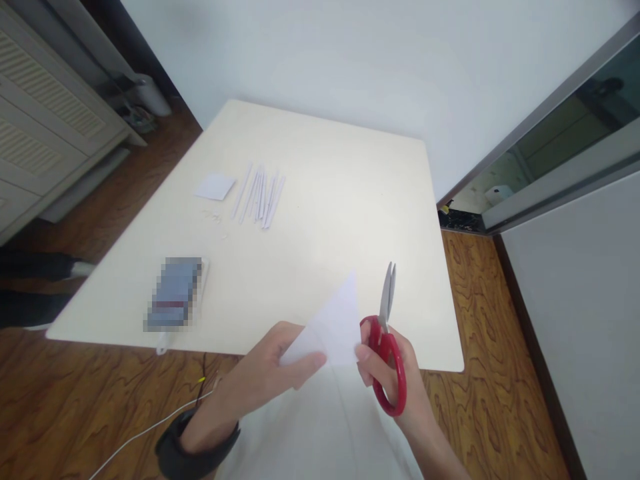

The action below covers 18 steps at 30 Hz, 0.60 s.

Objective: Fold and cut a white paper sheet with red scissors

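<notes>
My left hand (270,373) pinches a white triangular piece of paper (335,327) by its lower left corner, just above the near edge of the cream table (325,193). My right hand (395,380) grips red-handled scissors (386,340) with the blades closed and pointing up and away, right beside the paper's right edge. A black band sits on my left wrist.
Several thin white paper strips (260,195) lie side by side on the far left of the table, next to a small white paper square (215,187). A blurred blue object (174,293) rests near the left front edge. Wooden floor surrounds the table; a white wall stands behind.
</notes>
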Motion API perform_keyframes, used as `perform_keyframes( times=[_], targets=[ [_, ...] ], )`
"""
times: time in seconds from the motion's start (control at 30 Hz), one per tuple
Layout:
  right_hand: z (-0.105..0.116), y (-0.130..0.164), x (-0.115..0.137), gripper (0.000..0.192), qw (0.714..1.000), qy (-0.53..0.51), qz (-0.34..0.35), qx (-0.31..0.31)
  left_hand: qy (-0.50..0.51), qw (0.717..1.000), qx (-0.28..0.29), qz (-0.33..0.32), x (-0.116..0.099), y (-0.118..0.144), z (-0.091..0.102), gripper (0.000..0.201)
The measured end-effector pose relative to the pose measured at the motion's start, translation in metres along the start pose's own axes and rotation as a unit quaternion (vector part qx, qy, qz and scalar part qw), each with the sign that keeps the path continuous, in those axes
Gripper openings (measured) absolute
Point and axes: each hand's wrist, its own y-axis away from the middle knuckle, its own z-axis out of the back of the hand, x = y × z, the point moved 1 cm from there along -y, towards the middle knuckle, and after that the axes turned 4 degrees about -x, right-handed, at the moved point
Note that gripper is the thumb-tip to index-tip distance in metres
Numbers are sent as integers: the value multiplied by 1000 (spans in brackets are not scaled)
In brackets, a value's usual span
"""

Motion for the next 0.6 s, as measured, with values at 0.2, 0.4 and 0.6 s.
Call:
perform_keyframes(
  times=[0.2, 0.4, 0.6],
  targets=[
    [4, 0, 1, 17, 999, -3, 35, -21, 105, 994, 23, -28, -3, -4, -6, 33],
    [0, 1, 12, 17, 998, -2, 28, -63, 238, 970, -17, -55, 1, -10, -6, 26],
    [-6, 1, 23, 18, 996, -1, 18, -84, 265, 963, -6, -44, -10, -15, -1, 28]
  ],
)
